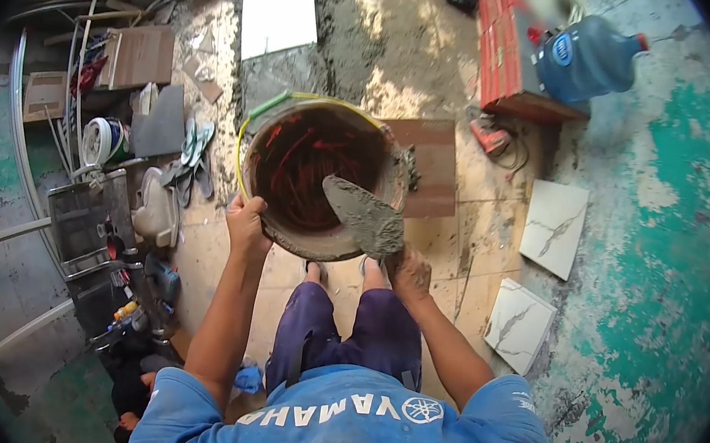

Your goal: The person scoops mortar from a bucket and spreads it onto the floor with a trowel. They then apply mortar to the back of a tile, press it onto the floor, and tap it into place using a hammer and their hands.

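A round bucket (pixel 315 243) crusted with cement hangs tilted before me, its mouth facing up toward my view. Reddish streaks show on its dark inside. My left hand (pixel 249 221) is closed on the near left rim, thumb over the edge. A yellow wire handle (pixel 242 162) with a green grip (pixel 269 104) lies around the far side. In my right hand (pixel 408 272), at the near right rim, is a trowel (pixel 366 216). Grey mortar coats its blade, which overlaps the bucket's mouth; its handle is hidden in my fist.
Wet mortar (pixel 345 65) covers the floor ahead, with a white tile (pixel 280 6) on it. A brown tile (pixel 430 165) lies behind the bucket. To the right are a red power tool (pixel 492 136), a blue water jug (pixel 588 60) and marbled tiles (pixel 555 225). Clutter and a chair (pixel 95 224) stand left.
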`<state>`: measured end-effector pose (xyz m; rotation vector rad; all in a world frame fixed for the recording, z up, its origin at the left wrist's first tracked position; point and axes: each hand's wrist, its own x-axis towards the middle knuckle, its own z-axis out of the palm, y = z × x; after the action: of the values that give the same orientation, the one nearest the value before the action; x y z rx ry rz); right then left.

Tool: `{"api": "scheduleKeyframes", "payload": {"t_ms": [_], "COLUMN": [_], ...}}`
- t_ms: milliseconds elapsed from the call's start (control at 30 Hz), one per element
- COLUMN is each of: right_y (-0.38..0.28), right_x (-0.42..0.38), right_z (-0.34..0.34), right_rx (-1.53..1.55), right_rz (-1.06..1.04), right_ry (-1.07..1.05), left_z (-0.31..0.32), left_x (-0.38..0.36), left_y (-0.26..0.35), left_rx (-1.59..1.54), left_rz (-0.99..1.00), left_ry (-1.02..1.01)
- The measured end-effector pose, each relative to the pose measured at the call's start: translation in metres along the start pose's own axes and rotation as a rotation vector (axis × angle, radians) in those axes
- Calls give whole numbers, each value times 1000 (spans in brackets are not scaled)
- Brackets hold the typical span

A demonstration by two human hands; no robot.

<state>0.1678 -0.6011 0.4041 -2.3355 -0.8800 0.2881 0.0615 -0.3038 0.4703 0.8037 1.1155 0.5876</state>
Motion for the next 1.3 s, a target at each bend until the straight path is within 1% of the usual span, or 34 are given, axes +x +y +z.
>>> {"api": "scheduleKeyframes", "payload": {"t_ms": [33,67,100,133,167,233,300,333,367,400,433,467,500,567,600,633,700,733,767,833,867,900,967,1033,1067,1100,1133,1167,1200,1233,1267,1300], "right_y": [-7,-14,-20,-21,-21,-16,-14,-19,-25,-31,-47,-79,-114,-187,-196,-198,-177,-181,-184,-190,-197,-185,-183,-185,-184,-180,-175,-169,-160,-153,-145,-133], "right_x": [3,4,2,-6,-17,-29,-41,-44,-38,-19,-4,14,37,76,94,108,135,142,142,142,133,129,116,100,95,92,90,89,87,84,80,75], "right_z": [-13,-26,-38,-45,-57,-83,-120,-138,-159,-189,-220,-255,-292,-348,-358,-362,-347,-340,-333,-321,-317,-305,-291,-272,-267,-264,-261,-259,-252,-249,-245,-240], "right_rx": [-11,-37,-62,-96,-104,-23,-100,-30,40,25,13,61,110,238,166,97,-187,-276,-264,-144,-69,17,244,488,682,693,848,1005,1108,1119,1065,1005], "right_rz": [-20,-8,3,34,19,128,175,134,85,37,8,94,177,384,312,244,-97,-74,-62,233,313,308,213,408,484,491,516,540,555,567,466,371], "right_ry": [27,8,-17,34,52,-33,-165,-91,-17,-20,-36,-96,-149,-397,-446,-498,-400,-375,-381,-584,-634,-734,-1000,-1092,-1152,-1158,-1211,-1256,-1258,-1258,-1133,-1010], "left_z": [16,51,62,68,72,65,59,59,68,82,88,90,86,76,91,90,89,99,107,119,120,121,122,124,123,122,119,115,112,109,106,87], "left_x": [-8,-30,-35,-40,-45,-38,-30,-37,-52,-73,-89,-91,-90,-83,-106,-106,-102,-122,-137,-156,-159,-158,-156,-154,-149,-145,-135,-124,-112,-100,-96,-77], "left_y": [22,58,78,94,108,132,152,167,190,212,223,227,227,222,227,224,216,222,225,229,228,226,217,207,199,190,179,167,156,145,137,121], "left_rx": [-64,-91,-109,-136,-162,-198,-252,-268,-294,-343,-376,-366,-371,-2,13,18,326,355,370,365,355,369,336,398,422,446,481,491,441,391,345,355], "left_rz": [19,54,71,123,177,227,350,364,387,422,441,521,528,786,864,863,1163,1218,1210,1418,1421,1416,1409,1399,1359,1315,1297,1290,1162,1031,945,722], "left_ry": [-38,12,-6,-16,-26,-75,12,-46,-49,-118,-181,-247,-249,-237,-205,-203,-134,-120,-129,-182,-208,-216,-226,-203,-199,-193,-150,-155,-120,-85,-105,-78]}}
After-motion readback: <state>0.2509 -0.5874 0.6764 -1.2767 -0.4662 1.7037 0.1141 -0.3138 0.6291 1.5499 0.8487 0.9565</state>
